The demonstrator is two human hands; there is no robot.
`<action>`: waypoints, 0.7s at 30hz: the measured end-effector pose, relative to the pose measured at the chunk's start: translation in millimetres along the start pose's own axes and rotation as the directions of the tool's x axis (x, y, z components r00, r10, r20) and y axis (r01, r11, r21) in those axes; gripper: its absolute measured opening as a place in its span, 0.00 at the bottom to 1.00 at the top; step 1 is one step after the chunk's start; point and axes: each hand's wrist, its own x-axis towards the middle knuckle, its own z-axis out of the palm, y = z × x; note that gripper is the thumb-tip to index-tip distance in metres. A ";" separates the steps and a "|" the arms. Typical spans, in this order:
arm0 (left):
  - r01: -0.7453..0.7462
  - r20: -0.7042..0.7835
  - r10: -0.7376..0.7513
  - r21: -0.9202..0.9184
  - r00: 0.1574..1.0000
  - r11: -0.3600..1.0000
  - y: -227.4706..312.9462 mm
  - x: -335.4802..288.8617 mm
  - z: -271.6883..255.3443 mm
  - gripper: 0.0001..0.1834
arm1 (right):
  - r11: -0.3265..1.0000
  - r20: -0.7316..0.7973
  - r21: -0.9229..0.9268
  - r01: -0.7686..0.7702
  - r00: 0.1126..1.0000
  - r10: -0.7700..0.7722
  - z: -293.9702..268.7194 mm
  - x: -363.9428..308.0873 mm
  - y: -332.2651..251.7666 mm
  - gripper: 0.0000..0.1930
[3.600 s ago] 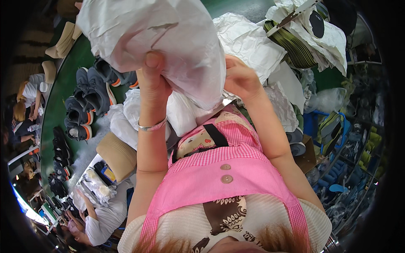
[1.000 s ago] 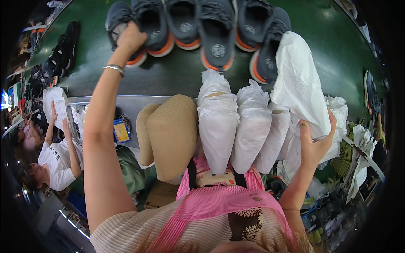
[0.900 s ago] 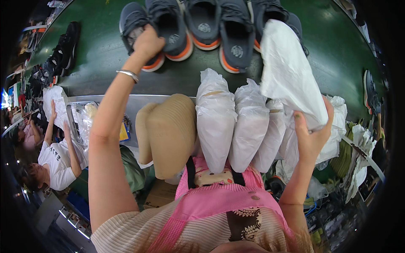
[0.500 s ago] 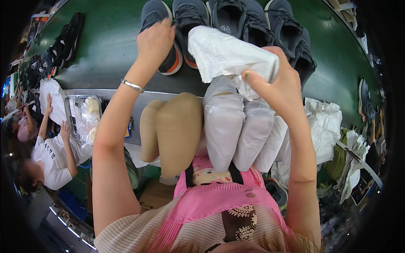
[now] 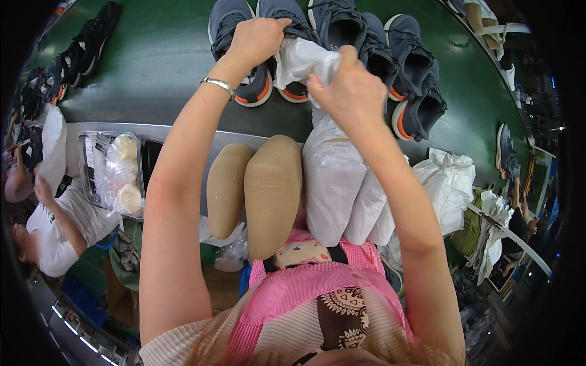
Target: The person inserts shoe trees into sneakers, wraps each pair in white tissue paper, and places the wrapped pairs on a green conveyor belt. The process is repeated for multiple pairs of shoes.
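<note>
Dark grey sneakers with orange-edged soles stand in a row on the green bench. My left hand is closed at the tongue and laces of the second sneaker from the left. In my right hand is a bundle of white paper, its front end at that sneaker's opening; what the paper wraps is hidden. Below my hands are several foot-shaped forms wrapped in white paper, partly behind my right forearm. Left of these stand two bare tan foot-shaped forms.
A clear plastic tray with round pale items sits at the left. Crumpled white paper lies at the right. Black shoes line the bench's far left, near a person in a white shirt. Another sneaker stands far right.
My left hand has moved right, from the first sneaker to the second. My right hand has moved left with the paper bundle, bringing it to the second sneaker's opening.
</note>
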 end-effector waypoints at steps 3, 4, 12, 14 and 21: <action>0.015 -0.011 -0.015 -0.056 1.000 0.998 -5.0 4.5 1.0 0.21 | 0.992 -0.129 0.042 0.120 0.985 -0.114 56.6 21.2 2.4 0.25; 0.012 -0.018 -0.013 -0.069 1.000 0.998 -4.3 6.1 1.5 0.21 | 0.990 -0.169 0.049 0.132 0.978 -0.122 77.9 36.0 6.6 0.25; 0.100 -0.001 -0.101 -0.116 0.995 0.988 -11.9 -0.7 -5.4 0.19 | 0.998 0.234 -0.029 0.062 0.971 -0.054 29.4 39.5 -13.3 0.24; 0.110 -0.006 -0.112 -0.137 0.994 0.984 -11.6 0.2 -3.3 0.19 | 0.998 0.180 0.005 0.070 0.981 -0.069 42.6 40.4 -16.2 0.22; 0.080 -0.093 -0.093 -0.133 0.991 0.988 -12.5 -3.5 3.0 0.20 | 0.989 0.125 0.143 0.027 0.991 -0.045 83.5 48.1 -16.4 0.11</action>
